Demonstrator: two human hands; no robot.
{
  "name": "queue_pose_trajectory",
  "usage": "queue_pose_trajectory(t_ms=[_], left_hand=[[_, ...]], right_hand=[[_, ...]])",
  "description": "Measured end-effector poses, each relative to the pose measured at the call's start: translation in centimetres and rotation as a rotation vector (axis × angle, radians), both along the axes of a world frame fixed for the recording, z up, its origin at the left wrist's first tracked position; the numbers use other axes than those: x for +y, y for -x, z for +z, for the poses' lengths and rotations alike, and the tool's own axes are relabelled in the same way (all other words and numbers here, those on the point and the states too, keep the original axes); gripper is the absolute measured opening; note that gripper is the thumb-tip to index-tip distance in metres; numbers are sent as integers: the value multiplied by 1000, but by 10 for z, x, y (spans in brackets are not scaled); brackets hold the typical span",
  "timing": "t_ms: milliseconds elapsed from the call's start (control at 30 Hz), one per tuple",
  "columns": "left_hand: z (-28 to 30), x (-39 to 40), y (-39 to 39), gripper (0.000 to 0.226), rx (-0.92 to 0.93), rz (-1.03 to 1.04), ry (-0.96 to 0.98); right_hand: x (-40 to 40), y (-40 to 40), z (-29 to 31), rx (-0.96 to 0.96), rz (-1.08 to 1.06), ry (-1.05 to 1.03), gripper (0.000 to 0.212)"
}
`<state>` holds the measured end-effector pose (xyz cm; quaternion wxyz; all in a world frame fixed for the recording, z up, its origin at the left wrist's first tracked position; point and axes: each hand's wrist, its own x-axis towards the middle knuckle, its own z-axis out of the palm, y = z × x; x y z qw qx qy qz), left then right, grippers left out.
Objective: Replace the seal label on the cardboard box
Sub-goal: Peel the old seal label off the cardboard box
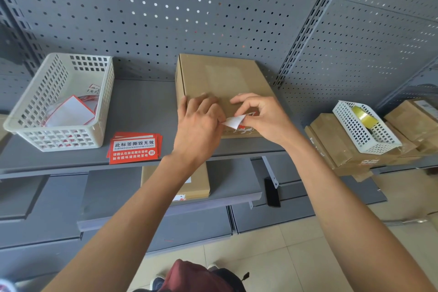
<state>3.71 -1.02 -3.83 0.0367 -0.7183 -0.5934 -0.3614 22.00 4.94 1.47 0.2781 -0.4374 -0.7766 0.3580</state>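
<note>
A flat brown cardboard box [220,78] lies on the grey shelf [142,106], its front edge toward me. At that front edge a red and white seal label [233,121] is partly peeled up, white underside showing. My right hand [263,117] pinches the lifted flap between thumb and forefinger. My left hand [201,123] rests on the box's front left corner, fingertips touching the label's left edge. Red scraps of label remain stuck on the box front [245,129]. A stack of fresh red seal labels [135,147] lies on the shelf left of the box.
A white plastic basket [59,102] with peeled label pieces stands at the left. On the right, a smaller white basket [365,125] holding a tape roll [363,115] sits on stacked cardboard boxes [336,144]. Another box [196,182] lies on the lower shelf. A perforated panel backs the shelf.
</note>
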Motion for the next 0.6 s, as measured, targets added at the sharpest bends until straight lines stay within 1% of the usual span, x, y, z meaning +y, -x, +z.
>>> queue_pose_trajectory(t_ms=[100, 200, 400, 533, 600], left_hand=[[-1, -1, 1, 17, 38, -29, 27], [1, -2, 3, 17, 27, -38, 40], [4, -2, 2, 16, 12, -37, 2], [6, -1, 2, 17, -20, -43, -11], [6, -1, 3, 18, -30, -38, -8]], right_hand=[[2, -4, 3, -57, 38, 20, 22], [4, -7, 5, -77, 55, 33, 16], [8, -8, 0, -8, 38, 48, 18], [10, -16, 0, 94, 2, 60, 34], [11, -21, -2, 82, -26, 50, 25]])
